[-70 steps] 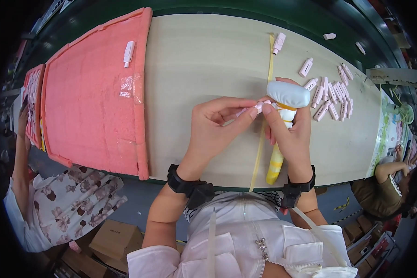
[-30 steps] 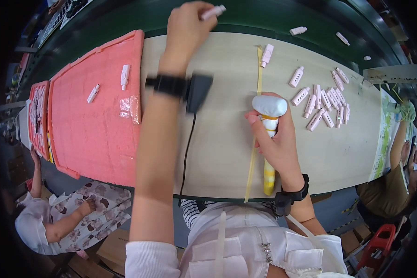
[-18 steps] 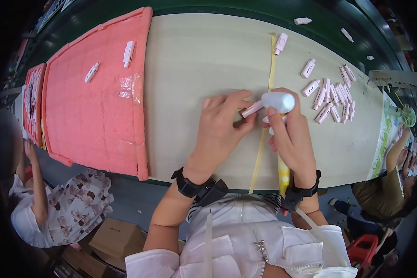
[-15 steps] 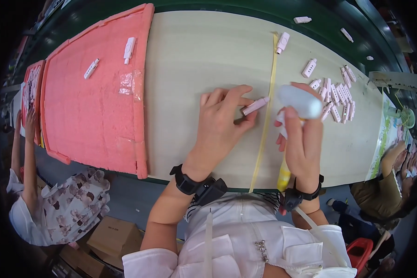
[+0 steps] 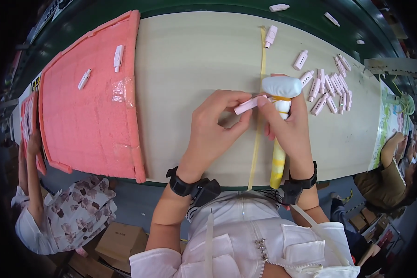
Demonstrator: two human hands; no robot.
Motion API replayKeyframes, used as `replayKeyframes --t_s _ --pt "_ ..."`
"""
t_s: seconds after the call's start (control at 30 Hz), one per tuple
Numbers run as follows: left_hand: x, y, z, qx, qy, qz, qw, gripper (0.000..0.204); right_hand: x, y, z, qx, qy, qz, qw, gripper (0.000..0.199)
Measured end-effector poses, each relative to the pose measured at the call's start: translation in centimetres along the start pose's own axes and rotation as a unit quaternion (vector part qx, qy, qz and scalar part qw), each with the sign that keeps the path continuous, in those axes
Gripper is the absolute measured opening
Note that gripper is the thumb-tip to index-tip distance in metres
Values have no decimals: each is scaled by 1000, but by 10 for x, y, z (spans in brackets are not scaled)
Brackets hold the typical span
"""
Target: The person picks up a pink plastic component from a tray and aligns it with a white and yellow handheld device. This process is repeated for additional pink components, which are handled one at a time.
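Note:
My left hand [image 5: 215,127] pinches a small pink oblong part [image 5: 246,105] between thumb and fingers over the beige table [image 5: 194,60]. My right hand [image 5: 289,125] grips a yellow stick tool with a white cloth-wrapped head [image 5: 281,86], and its fingertips touch the end of the pink part. The wrapped head sits right beside the part. The tool's yellow handle [image 5: 277,164] runs down toward the table's near edge.
A yellow strip [image 5: 259,92] crosses the table front to back. Several pink parts [image 5: 326,88] lie in a pile at the right. A pink foam mat [image 5: 85,99] at the left carries two white parts. Other people sit at the far left and far right.
My left hand reached to the far side, came back with a pink part, and now both hands meet again with the tool's wrapped head against the part.

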State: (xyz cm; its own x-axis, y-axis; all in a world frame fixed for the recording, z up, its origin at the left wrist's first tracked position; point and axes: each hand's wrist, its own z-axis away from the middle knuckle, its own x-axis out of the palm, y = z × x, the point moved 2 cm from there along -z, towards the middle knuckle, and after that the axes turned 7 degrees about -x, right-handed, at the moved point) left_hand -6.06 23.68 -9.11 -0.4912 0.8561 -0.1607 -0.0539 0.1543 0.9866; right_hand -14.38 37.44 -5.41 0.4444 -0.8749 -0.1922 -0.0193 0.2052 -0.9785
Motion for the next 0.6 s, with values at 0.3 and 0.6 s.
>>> replayKeyframes --t_s 0.3,0.6 --pt "-3 0 0 -85 -38 196 976 22 6 0 4 -31 -29 -53 998 49" --pt "-16 17 0 2 -16 -97 995 27 3 6 -2 -65 -64 83 992 47"
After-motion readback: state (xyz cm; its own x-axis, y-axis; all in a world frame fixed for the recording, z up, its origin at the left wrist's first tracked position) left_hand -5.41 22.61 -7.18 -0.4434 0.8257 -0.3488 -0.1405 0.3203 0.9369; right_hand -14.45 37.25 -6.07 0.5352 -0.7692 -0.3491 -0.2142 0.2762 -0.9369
